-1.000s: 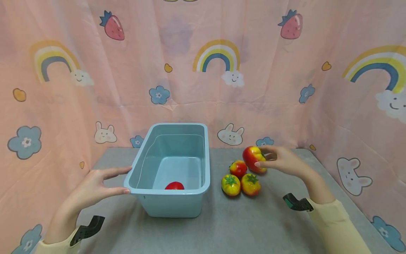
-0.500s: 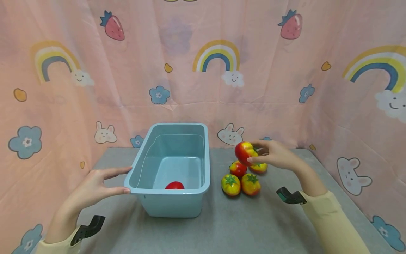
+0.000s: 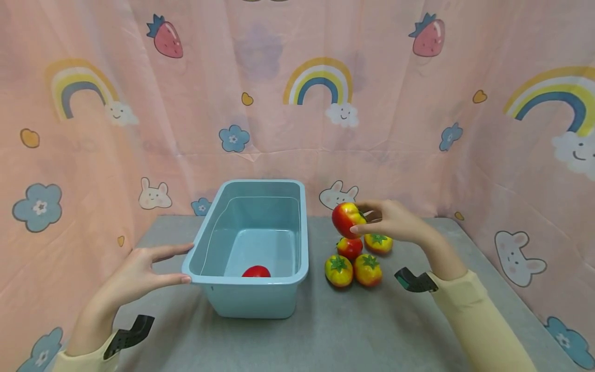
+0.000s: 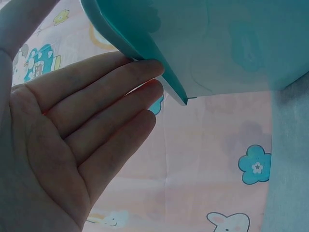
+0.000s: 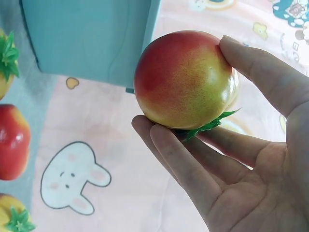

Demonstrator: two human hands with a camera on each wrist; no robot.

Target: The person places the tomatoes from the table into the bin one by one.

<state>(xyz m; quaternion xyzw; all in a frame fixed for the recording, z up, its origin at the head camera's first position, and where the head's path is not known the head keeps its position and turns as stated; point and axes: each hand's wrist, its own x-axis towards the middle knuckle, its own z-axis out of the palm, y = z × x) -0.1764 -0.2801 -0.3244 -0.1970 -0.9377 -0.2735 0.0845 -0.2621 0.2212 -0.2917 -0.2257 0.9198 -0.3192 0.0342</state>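
Note:
My right hand (image 3: 395, 221) pinches a red-and-yellow toy tomato (image 3: 346, 219) between thumb and fingertips, raised over the other tomatoes. In the right wrist view, green leaves show under that tomato (image 5: 181, 79) near the palm. Below it on the table lie a red tomato (image 3: 349, 248), a yellow one (image 3: 339, 270), and other yellow-orange ones (image 3: 368, 269). My left hand (image 3: 135, 274) rests on the left rim of a light blue plastic tub (image 3: 251, 299); in the left wrist view its fingers (image 4: 111, 96) are straight against the rim. A red tomato (image 3: 256, 271) sits inside the tub, partly hidden by the front rim.
The grey table (image 3: 339, 330) carries the tub left of the tomatoes. Behind and at both sides hangs a pink curtain (image 3: 195, 119) printed with rainbows, rabbits and flowers. Black wrist mounts (image 3: 416, 280) stick out from both sleeves.
My right hand has lifted the tomato and carried it left toward the tub, uncovering a yellow tomato behind. The left hand and tub have stayed still.

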